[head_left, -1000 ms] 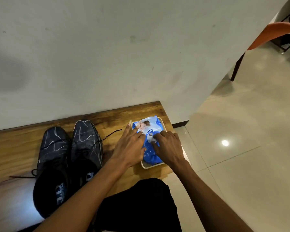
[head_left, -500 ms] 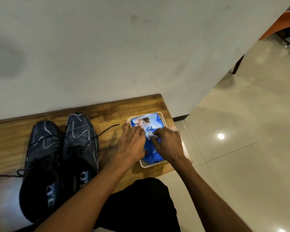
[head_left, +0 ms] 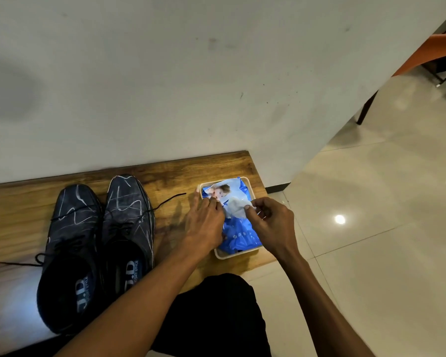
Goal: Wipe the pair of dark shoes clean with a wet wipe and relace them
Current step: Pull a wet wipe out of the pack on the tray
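Left shoe: dark fabric lace-up shoe with pale scribbled lines (head_left: 68, 251) lies on the wooden bench top (head_left: 16, 204), toe toward the wall, its black lace trailing out to the left
Right shoe: matching dark fabric shoe with pale lines (head_left: 129, 228) sits just beside the first, touching it along the side; 1 black lace end runs out to the right across the wood toward the tray
Insoles: both show white "J.D" lettering
Left hand: left hand (head_left: 206, 225) rests palm down on the left part of the pack, fingers fairly straight and pressing it flat
Tray: small cream rectangular plastic tray (head_left: 242, 254) stands near the bench's right end
Wipe pack: blue plastic wet-wipe pack with a printed picture (head_left: 238, 235) lies inside the tray
Wipe: pale white wet wipe (head_left: 236, 208) stands partly out of the pack's top
Right hand: right hand (head_left: 273, 222) pinches the wipe's edge between thumb and forefinger, other fingers curled
Surroundings: grey wall (head_left: 165, 86) behind, glossy tiled floor (head_left: 371, 228) to the right
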A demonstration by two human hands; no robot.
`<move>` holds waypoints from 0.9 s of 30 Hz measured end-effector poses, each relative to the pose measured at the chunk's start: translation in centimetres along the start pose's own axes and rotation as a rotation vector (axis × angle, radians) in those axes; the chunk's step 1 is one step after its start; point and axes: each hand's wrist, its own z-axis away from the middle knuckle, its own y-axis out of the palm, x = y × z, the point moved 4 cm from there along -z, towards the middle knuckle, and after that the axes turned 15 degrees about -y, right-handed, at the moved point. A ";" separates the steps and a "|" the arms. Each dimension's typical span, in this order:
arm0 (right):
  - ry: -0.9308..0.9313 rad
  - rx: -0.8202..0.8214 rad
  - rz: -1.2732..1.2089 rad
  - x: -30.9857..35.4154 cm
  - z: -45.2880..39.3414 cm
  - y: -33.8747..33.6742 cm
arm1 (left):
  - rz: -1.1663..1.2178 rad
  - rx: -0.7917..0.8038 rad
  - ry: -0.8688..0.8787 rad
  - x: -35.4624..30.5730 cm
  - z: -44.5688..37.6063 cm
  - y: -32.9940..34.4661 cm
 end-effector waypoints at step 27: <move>-0.102 0.204 -0.720 17.6 6.5 4.6 | 1.765 -0.004 -0.280 16.8 17.7 -7.1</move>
